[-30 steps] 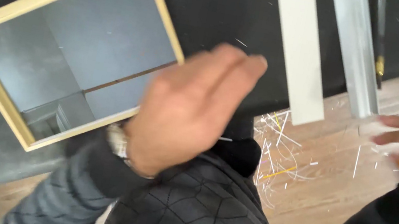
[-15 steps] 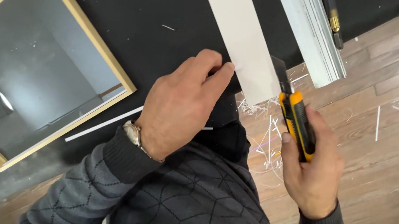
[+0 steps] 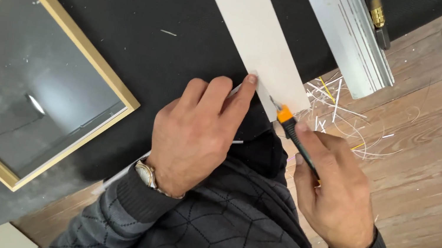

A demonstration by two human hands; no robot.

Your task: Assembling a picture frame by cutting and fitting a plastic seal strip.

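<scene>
Your white strip (image 3: 260, 35) lies on a black mat (image 3: 132, 13), with a pale wood frame (image 3: 74, 34) around grey glass to the strip's left. Your knife (image 3: 291, 131) is orange and black, and your sweater sleeves (image 3: 213, 242) show grey hexagons over the brown plank floor (image 3: 440, 172).

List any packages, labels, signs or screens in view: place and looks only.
None in view.
Nearest to one: framed glass panel, pale wood frame, on the black mat at left; it shows only a reflection.
The left hand presses a plain white strip; the right hand holds an orange and black utility knife at its end.
</scene>
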